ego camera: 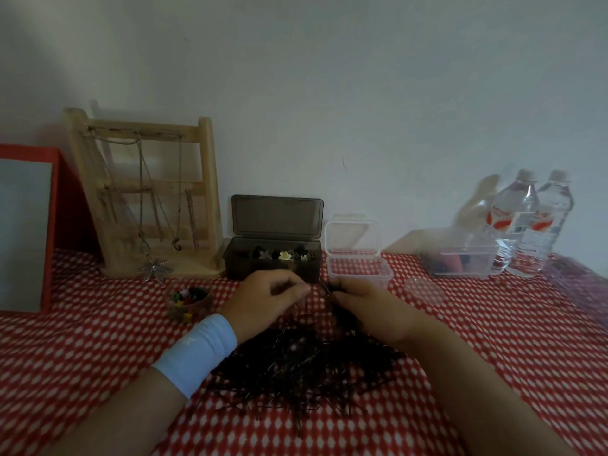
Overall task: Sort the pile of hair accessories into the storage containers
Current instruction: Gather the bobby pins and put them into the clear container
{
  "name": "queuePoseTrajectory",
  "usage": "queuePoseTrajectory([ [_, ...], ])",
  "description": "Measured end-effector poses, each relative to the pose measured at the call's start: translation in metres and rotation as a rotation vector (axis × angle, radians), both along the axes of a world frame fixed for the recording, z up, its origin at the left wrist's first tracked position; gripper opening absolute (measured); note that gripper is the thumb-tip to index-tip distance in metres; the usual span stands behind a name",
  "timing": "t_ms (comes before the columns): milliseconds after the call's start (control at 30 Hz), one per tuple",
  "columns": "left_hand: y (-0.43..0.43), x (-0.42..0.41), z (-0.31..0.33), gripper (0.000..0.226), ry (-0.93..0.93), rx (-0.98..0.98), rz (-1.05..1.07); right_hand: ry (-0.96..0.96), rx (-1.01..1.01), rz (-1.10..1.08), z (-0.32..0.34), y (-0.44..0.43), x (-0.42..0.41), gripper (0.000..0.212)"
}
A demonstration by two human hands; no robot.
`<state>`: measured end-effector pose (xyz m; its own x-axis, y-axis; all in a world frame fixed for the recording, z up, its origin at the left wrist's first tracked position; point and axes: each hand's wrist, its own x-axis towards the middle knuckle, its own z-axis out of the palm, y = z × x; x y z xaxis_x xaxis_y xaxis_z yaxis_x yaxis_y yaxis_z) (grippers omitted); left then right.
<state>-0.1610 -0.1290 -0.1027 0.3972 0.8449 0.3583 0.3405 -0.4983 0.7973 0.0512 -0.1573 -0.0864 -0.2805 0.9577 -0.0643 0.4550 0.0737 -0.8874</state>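
Observation:
A dark pile of thin hair pins (296, 366) lies on the red-and-white cloth in front of me. Above its far edge my left hand (266, 301) and my right hand (365, 311) meet, both pinching a few dark pins (324, 289) between fingertips. Just beyond the hands stands a dark smoky box (273, 261) with its lid up, holding small flower clips. Next to it on the right is an open clear container (360, 271). A small round dish (189, 299) with coloured mini clips sits left of my left hand.
A wooden jewellery stand (148, 199) with necklaces stands at back left beside a red-framed board (29, 225). At right are a clear tub (460, 258) with dark and red items, two water bottles (533, 225), and a clear round lid (424, 291).

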Motion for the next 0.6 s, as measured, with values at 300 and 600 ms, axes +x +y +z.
queuePoseTrajectory([
  [300,0.001,0.005,-0.002,0.013,-0.12,-0.041,0.031,0.692,-0.418,0.008,0.0,-0.002,-0.009,0.078],
  [600,0.001,0.004,0.002,0.017,-0.147,0.001,0.043,0.566,-0.295,0.09,-0.006,-0.009,-0.014,0.021],
])
